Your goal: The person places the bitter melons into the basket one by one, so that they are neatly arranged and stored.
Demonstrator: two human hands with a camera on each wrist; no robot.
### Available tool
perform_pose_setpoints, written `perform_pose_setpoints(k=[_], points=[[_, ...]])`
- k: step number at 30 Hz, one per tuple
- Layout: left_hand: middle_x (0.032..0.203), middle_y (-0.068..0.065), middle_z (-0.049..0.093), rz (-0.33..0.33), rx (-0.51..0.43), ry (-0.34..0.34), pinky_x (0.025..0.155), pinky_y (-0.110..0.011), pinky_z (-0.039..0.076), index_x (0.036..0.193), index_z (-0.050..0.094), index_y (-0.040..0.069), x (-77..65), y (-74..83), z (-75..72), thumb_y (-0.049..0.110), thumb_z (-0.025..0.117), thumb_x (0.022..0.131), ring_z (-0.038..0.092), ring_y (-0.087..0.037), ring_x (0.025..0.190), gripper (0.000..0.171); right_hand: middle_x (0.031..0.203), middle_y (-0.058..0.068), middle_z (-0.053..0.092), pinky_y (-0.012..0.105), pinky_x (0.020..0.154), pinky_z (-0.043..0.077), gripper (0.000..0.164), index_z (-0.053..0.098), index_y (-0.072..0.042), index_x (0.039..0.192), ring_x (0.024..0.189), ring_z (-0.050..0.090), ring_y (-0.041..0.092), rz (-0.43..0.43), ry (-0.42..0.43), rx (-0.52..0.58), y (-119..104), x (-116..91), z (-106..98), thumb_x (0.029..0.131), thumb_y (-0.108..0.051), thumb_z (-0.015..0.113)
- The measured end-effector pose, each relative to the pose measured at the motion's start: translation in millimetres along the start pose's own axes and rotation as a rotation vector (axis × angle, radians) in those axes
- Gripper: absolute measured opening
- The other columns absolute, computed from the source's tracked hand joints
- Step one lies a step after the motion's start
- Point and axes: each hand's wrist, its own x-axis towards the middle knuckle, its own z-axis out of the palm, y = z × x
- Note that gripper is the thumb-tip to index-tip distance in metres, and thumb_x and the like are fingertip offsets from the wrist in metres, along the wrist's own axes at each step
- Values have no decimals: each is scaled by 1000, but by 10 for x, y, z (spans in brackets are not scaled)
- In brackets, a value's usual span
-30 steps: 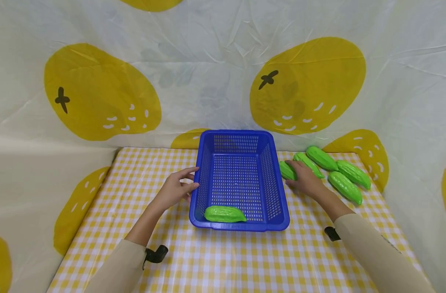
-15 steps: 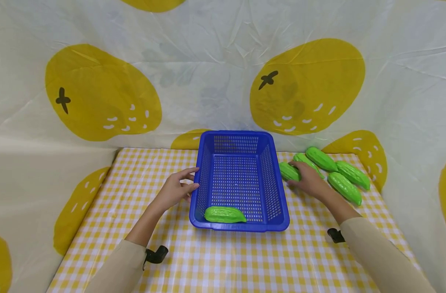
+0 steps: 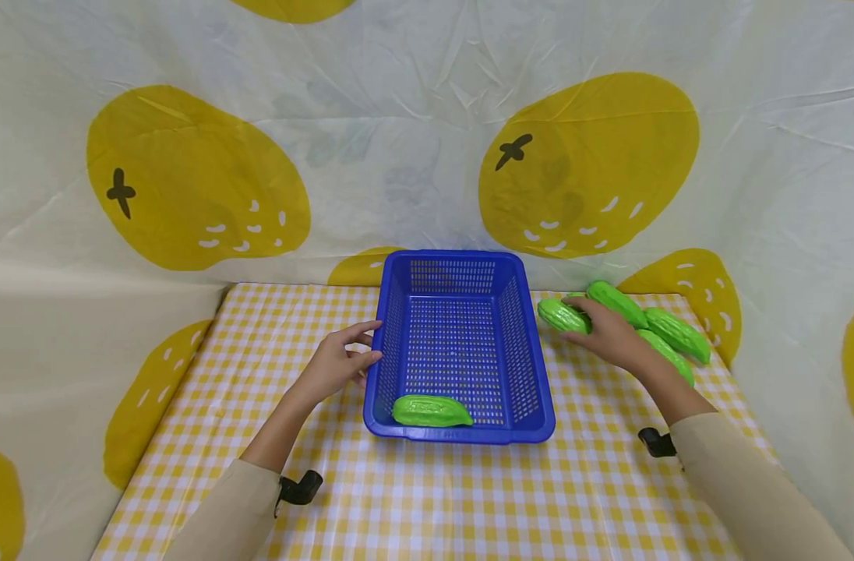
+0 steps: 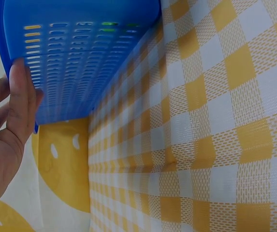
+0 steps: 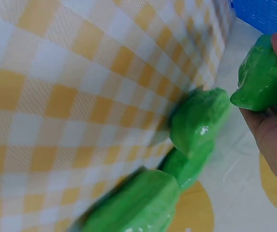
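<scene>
Near the basket's right side, my right hand [image 3: 607, 333] grips a green bitter melon [image 3: 562, 315] between thumb and fingers. In the right wrist view this bitter melon [image 5: 261, 72] is raised off the tablecloth, its pointed end toward the camera. My left hand [image 3: 334, 361] touches the left rim of a blue plastic basket [image 3: 372, 389]. The left wrist view has its fingers [image 4: 20, 92] extended against the basket's outer wall. Inside the basket, one bitter melon [image 3: 431, 411] lies along the near end.
Several more bitter melons [image 3: 677, 333] lie on the table right of the basket, one mostly hidden behind my right hand. A yellow checked cloth [image 3: 462, 499] covers the table. A curtain with yellow fruit prints [image 3: 588, 164] hangs behind and along the sides.
My right hand has lifted the bitter melon from beside the basket and moved slightly right and back with it. The left hand and basket stay put.
</scene>
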Motion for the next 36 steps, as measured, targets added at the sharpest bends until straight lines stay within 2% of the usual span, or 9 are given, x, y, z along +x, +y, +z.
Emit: perform_pose_setpoints(k=[4, 10, 16, 21, 29, 36], points=[[126, -25, 61, 3, 2, -3, 69, -64, 62, 154, 50, 11, -1, 0, -3, 5, 69, 100, 72, -20, 72, 57, 148, 32, 47, 70, 104, 47, 69, 39, 2, 155, 132, 48, 54, 12, -31, 14, -35, 8, -108, 101, -26, 70], [126, -25, 61, 3, 6, -7, 69, -63, 62, 154, 50, 11, -5, 3, -12, 6, 68, 100, 72, -21, 73, 57, 139, 29, 54, 64, 94, 52, 66, 40, 0, 155, 121, 57, 47, -22, 3, -16, -122, 18, -257, 102, -30, 68], [125, -25, 61, 0, -1, -6, 69, -63, 63, 154, 50, 10, -6, 5, -14, 5, 69, 99, 72, -20, 74, 57, 148, 28, 50, 65, 96, 52, 69, 35, -7, 159, 127, 55, 48, -19, -12, -14, -268, 47, -384, 104, -36, 64], [126, -25, 61, 0, 4, -3, 69, -63, 62, 153, 51, 11, -5, 5, -9, 6, 69, 99, 72, -20, 73, 57, 149, 27, 50, 65, 95, 53, 69, 36, -8, 160, 126, 56, 47, -63, 2, -26, -381, 83, -479, 104, -35, 65], [125, -25, 61, -2, 9, 2, 69, -63, 62, 153, 51, 11, -17, 7, -14, 6, 69, 99, 73, -21, 75, 57, 149, 23, 53, 63, 98, 53, 67, 39, -9, 159, 126, 57, 44, -92, -14, -67, -625, 219, -516, 103, -35, 66], [126, -25, 61, -1, 6, -5, 69, -63, 62, 154, 50, 12, -1, 5, -16, 7, 69, 100, 72, -21, 73, 57, 150, 21, 54, 60, 99, 54, 65, 42, -7, 157, 125, 60, 39, -131, -39, -66, -820, 378, -475, 101, -25, 70]])
